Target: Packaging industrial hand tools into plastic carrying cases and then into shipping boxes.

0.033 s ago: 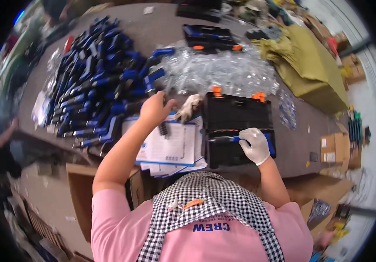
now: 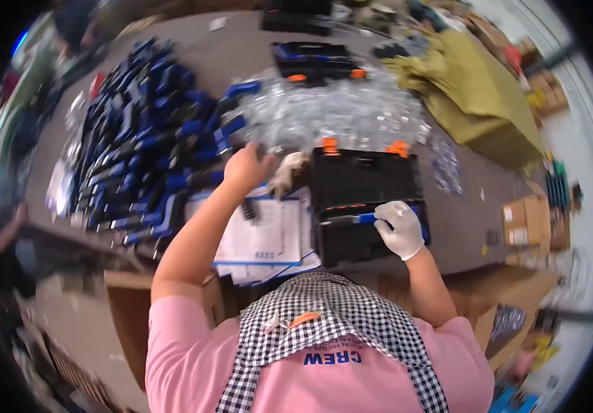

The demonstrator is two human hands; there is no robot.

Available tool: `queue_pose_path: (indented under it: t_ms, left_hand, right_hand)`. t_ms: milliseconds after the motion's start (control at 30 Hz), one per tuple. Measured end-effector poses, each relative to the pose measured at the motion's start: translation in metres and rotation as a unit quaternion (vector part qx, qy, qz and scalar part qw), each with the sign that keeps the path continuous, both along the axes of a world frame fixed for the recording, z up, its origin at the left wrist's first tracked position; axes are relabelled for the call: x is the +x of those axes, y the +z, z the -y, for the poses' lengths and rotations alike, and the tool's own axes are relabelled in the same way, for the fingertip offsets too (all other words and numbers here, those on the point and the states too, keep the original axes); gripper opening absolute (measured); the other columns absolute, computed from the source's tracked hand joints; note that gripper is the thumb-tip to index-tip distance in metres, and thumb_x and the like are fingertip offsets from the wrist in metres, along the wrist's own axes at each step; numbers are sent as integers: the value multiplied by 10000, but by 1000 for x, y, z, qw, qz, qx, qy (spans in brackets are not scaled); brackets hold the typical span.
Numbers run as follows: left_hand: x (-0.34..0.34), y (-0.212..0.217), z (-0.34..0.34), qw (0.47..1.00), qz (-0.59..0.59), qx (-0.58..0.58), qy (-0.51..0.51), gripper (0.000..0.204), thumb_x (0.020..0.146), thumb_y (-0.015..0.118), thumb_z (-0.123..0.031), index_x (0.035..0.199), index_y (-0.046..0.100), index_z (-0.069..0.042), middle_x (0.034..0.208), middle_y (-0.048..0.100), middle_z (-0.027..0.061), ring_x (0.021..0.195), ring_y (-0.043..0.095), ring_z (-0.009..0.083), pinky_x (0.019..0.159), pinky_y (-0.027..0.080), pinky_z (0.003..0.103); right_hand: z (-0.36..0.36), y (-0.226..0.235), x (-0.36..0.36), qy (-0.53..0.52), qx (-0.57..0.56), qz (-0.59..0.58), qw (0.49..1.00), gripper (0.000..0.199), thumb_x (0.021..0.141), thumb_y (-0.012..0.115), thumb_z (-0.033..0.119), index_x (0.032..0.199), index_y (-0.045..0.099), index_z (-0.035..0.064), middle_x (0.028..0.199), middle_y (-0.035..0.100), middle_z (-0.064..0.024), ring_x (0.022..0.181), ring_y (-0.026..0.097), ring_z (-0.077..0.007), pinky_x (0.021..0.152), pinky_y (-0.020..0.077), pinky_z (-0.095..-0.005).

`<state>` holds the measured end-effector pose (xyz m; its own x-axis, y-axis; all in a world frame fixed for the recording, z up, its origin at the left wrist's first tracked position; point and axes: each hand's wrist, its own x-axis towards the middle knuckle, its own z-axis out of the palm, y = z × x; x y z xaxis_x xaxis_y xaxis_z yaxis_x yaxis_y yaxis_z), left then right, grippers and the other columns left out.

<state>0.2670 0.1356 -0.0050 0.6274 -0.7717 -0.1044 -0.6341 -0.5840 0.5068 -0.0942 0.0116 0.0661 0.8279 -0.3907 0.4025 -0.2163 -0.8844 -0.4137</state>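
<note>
My right hand (image 2: 401,227), in a white glove, grips a blue-handled tool (image 2: 364,219) lying across the lower half of an open black tool case (image 2: 365,182) with orange latches. My bare left hand (image 2: 245,168) reaches forward over a stack of white printed sheets (image 2: 262,241), at the near edge of a heap of clear plastic bags (image 2: 338,113). Its fingers are curled and what they hold is hidden. A small dark part (image 2: 248,210) lies on the sheets just under my wrist. A crumpled white glove (image 2: 288,172) lies beside that hand.
A large pile of blue and black tools (image 2: 145,138) covers the left of the grey table (image 2: 472,206). A second case (image 2: 314,60) lies at the back, olive cloth (image 2: 479,89) at the right, and cardboard boxes (image 2: 527,220) beside the table.
</note>
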Motion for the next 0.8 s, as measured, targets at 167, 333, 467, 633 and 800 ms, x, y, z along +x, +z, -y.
queue_pose_path:
  t_ms: [167, 333, 467, 633, 800]
  left_hand:
    - [47, -139, 115, 995, 15, 93, 33, 576, 868, 658, -441, 1198, 545, 17, 1165, 635, 265, 1089, 623, 398, 927, 498, 489]
    - [156, -162, 57, 975, 212, 56, -29, 191, 841, 552, -138, 929, 691, -41, 962, 696, 151, 908, 684, 292, 717, 555, 420]
    - [-69, -19, 64, 925, 250, -287, -2, 332, 852, 567, -22, 1173, 622, 40, 965, 645, 206, 903, 591, 403, 795, 483, 445]
    - [-211, -3, -18, 915, 287, -91, -269, 400, 728, 684, -73, 1127, 664, -71, 879, 572, 109, 715, 563, 261, 550, 469, 370]
    - [-240, -8, -12, 952, 199, 52, -227, 403, 679, 757, -196, 1036, 616, -74, 865, 555, 124, 755, 585, 329, 600, 476, 441]
  right_hand:
    - [58, -5, -98, -147, -3, 12, 989, 97, 723, 694, 60, 811, 653, 67, 863, 677, -106, 839, 639, -318, 779, 508, -422]
    - [174, -76, -203, -424, 216, -8, 880, 444, 808, 703, 271, 1159, 629, 9, 1141, 646, -206, 1071, 627, -339, 938, 496, -411]
    - [278, -121, -274, -510, 142, -116, 841, 716, 764, 737, 432, 1320, 509, 44, 1323, 521, -243, 1251, 478, -406, 1052, 396, -464]
    - [405, -120, -205, -433, 91, -88, 892, 894, 714, 734, 567, 1422, 431, 113, 1425, 432, -230, 1338, 396, -396, 1095, 364, -455]
    - [464, -153, -155, -394, 248, -207, 860, 1091, 668, 779, 572, 1534, 244, 179, 1448, 413, -253, 1352, 388, -423, 1119, 349, -450]
